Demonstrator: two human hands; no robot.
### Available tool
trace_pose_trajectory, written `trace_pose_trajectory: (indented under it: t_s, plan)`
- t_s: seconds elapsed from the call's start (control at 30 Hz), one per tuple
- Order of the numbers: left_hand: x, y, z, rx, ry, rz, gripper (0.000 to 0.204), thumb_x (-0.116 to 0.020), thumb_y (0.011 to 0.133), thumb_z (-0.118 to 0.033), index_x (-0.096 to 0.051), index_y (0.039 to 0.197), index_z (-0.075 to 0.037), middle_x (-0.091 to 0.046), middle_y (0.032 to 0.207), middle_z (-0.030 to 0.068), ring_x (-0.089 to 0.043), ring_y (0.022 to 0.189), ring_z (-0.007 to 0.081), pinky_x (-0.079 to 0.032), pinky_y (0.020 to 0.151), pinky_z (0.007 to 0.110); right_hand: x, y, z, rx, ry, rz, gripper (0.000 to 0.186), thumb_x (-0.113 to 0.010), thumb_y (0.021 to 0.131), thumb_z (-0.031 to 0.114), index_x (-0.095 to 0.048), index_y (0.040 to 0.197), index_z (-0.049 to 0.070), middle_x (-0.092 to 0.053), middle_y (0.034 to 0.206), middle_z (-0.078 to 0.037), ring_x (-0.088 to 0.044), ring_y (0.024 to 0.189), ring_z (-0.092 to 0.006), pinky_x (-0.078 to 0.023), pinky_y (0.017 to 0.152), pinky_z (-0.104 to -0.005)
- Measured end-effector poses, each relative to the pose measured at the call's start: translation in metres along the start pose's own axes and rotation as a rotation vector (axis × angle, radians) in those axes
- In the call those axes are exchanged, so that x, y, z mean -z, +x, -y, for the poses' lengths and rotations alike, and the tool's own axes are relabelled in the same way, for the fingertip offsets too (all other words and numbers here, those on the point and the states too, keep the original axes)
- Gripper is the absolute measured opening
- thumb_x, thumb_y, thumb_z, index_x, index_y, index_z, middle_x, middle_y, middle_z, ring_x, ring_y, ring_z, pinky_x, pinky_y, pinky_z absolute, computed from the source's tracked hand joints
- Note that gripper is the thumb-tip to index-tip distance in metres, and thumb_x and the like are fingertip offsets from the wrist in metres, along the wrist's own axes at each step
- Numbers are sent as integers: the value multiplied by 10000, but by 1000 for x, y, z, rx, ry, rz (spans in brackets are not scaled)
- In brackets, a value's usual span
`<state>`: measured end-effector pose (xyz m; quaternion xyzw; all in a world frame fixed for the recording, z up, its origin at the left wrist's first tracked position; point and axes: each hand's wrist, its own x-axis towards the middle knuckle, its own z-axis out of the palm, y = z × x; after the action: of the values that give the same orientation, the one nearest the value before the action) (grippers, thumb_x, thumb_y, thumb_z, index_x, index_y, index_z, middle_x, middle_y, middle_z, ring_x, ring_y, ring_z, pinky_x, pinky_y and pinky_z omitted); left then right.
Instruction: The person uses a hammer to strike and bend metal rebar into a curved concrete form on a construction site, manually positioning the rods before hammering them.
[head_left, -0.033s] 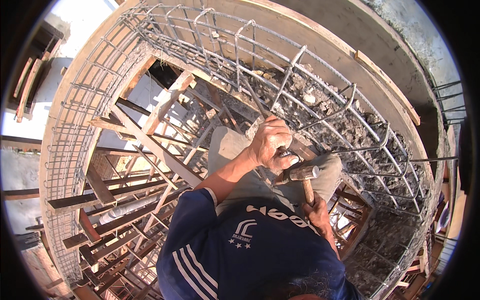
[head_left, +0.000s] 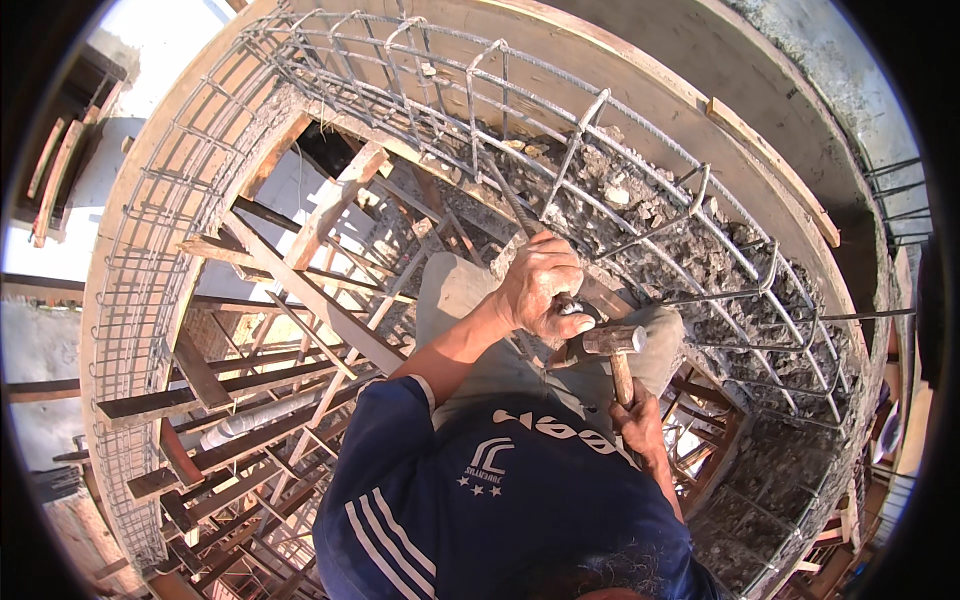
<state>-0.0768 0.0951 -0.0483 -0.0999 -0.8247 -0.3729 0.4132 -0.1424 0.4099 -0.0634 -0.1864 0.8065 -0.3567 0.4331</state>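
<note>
My left hand (head_left: pixel 545 285) is closed around a dark metal bar (head_left: pixel 515 205) that slants up toward the rebar cage (head_left: pixel 590 170), its end among the bars. My right hand (head_left: pixel 640 425) grips the wooden handle of a hammer (head_left: pixel 615 340), whose metal head is just below and right of my left hand. Both hands are over my knees, in grey-beige trousers (head_left: pixel 450 290). Rough, broken concrete (head_left: pixel 640 190) shows inside the cage beyond them.
A curved formwork wall (head_left: pixel 760 200) runs along the cage. A rebar mesh (head_left: pixel 150 230) lines the left side. Below me are crossed timber beams and props (head_left: pixel 340 320) with openings between them. Loose bars (head_left: pixel 890 190) jut out at the right.
The hammer in my right hand has shifted slightly to the right. My left hand and the bar stay in place.
</note>
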Motion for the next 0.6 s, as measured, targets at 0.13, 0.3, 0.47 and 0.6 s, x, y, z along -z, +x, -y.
trace_pose_trajectory:
  t_s: [0.13, 0.3, 0.47, 0.6]
  plan:
    - [-1, -18, 4, -77, 108, 47, 495, -832, 615, -411, -447, 571, -105, -456, 606, 33, -467, 600, 252, -351, 577, 394, 20, -34, 65, 481, 105, -233, 97, -634, 828, -14, -552, 875, 8, -481, 629, -20, -452, 577, -112, -406, 536, -292]
    - [12, 14, -4, 18, 126, -33, 305, -744, 710, -23, -479, 566, -68, -496, 579, 64, -484, 560, 246, -384, 552, 366, 15, -55, 126, 1329, 440, -377, 250, -600, 932, 41, -384, 1036, 111, -602, 749, -116, -611, 655, -204, -535, 625, -362]
    - [5, 17, 6, -39, 141, -81, 260, -740, 719, -13, -506, 617, -60, -525, 620, 72, -505, 569, 263, -417, 575, 387, -11, 10, 97, 636, -432, -245, 353, -725, 760, 113, -555, 1061, 40, -636, 712, -156, -630, 659, -426, -514, 593, -447]
    - [6, 29, 4, -46, 129, -155, 334, -740, 723, 24, -439, 608, -63, -426, 589, 71, -436, 538, 256, -359, 538, 376, -4, -14, 81, 716, -233, -242, 334, -738, 778, 151, -575, 1036, 14, -636, 732, -180, -635, 644, -420, -496, 554, -423]
